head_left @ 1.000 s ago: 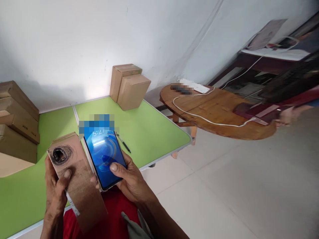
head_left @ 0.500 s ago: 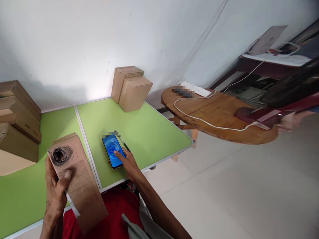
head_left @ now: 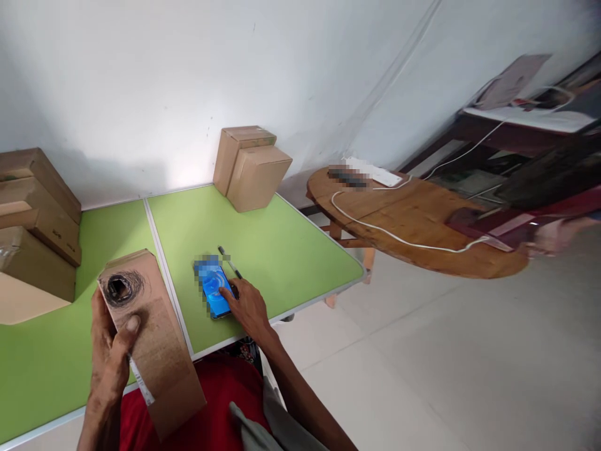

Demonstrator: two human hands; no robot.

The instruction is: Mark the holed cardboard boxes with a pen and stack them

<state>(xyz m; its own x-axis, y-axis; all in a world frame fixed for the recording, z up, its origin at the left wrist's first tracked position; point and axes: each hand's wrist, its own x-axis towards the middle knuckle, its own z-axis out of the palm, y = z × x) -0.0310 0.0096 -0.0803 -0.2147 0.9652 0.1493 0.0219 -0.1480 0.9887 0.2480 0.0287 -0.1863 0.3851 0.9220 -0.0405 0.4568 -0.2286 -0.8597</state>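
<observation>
My left hand (head_left: 113, 351) grips a narrow cardboard box (head_left: 162, 341) by its left side, thumb pressed on the front face. A hole ringed with dark scribbles shows near the box's top, and a white label runs along its lower left edge. Over the green table (head_left: 263, 263) my right hand (head_left: 246, 307) holds a smartphone (head_left: 215, 294) with a lit blue screen, thumb on the glass and fingers at its right edge. The phone appears to rest on the tabletop. Just beyond my fingers lies a pen (head_left: 230, 263), partly hidden by the hand.
Cardboard boxes (head_left: 42, 232) are stacked at the left, and two more boxes (head_left: 260, 178) stand by the wall. A round wooden table (head_left: 404, 216) at the right carries a white cable (head_left: 399, 238) and a power strip (head_left: 375, 172). Another person's hand (head_left: 554, 235) is beside it.
My right hand has moved the phone away from beside the cardboard box, forward and down to the green tabletop. My left hand keeps its hold on the box.
</observation>
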